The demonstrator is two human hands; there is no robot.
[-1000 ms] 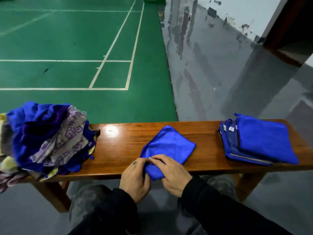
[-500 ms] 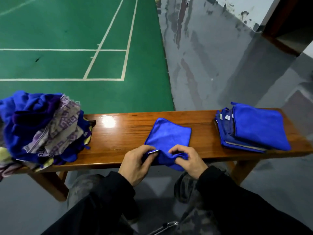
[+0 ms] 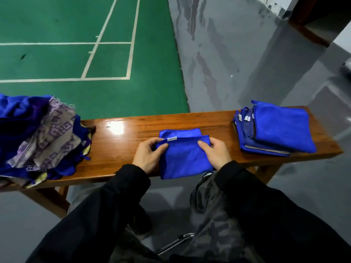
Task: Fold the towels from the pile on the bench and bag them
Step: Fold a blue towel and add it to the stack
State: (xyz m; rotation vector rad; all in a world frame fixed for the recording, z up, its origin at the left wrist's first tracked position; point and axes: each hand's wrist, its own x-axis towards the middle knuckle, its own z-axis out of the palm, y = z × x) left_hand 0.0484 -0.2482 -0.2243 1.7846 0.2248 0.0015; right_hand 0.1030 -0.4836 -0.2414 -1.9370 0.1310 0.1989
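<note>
Head view: left hand [image 3: 147, 155] and right hand [image 3: 215, 153] pinch the blue towel [image 3: 185, 160] between them.

A green court floor [image 3: 57, 59] marked with white lines [image 3: 131, 44] fills the far left. Beside it runs glossy grey floor [image 3: 237, 59], streaked with reflections. A dark wooden frame [image 3: 311, 33] stands at the upper right. Camouflage trousers [image 3: 214, 215] show below, with a metal clip [image 3: 180, 240] between the knees.
</note>
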